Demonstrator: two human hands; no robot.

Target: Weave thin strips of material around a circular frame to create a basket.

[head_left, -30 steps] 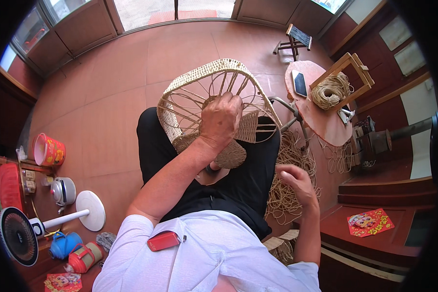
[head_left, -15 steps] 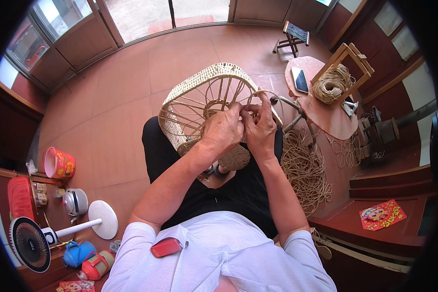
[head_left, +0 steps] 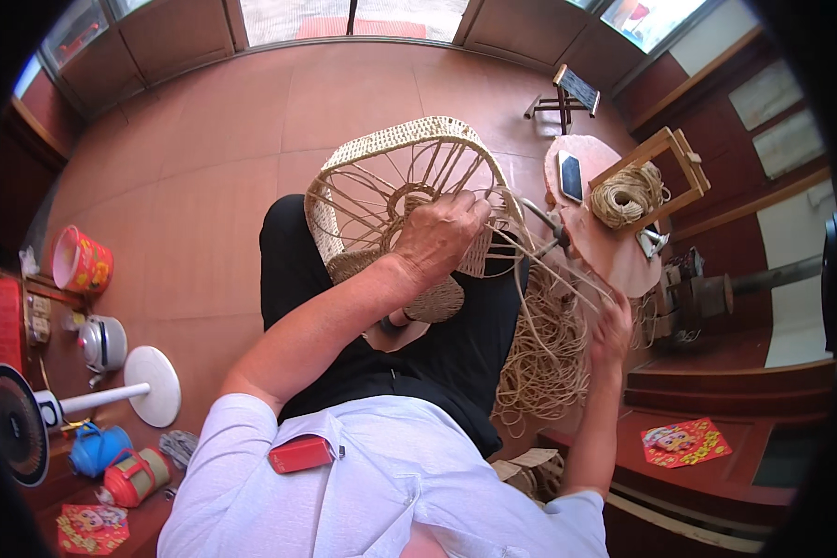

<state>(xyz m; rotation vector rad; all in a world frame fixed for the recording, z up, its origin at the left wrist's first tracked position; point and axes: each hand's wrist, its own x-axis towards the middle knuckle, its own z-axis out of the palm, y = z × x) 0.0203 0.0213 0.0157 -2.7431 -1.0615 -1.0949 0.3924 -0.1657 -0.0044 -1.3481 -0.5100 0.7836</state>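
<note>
A woven seat frame [head_left: 395, 138] rests across my lap, its pale rim wrapped in cord and several brown cords strung inwards to a small woven ring [head_left: 409, 197]. My left hand [head_left: 444, 237] is closed in a pinch on cord at the frame's right inner side; its fingertips are partly hidden. Out to the right, my right hand [head_left: 612, 327] is closed on a loose length of cord [head_left: 567, 270] that runs back to the frame. That hand is slightly blurred. A round woven pad [head_left: 434, 299] sits below my left wrist.
Loose cord [head_left: 544, 363] lies heaped beside my right leg. A pink slab table [head_left: 614, 251] holds a phone [head_left: 569, 177], a wooden frame [head_left: 693, 177] and a cord coil [head_left: 628, 195]. Behind stands a folding stool [head_left: 572, 98]. A fan [head_left: 153, 386], kettle and flasks are at left.
My right hand has left the frame and moved right and towards me, drawing out a strand of cord. My left hand stays at the frame. The whole view has shifted slightly.
</note>
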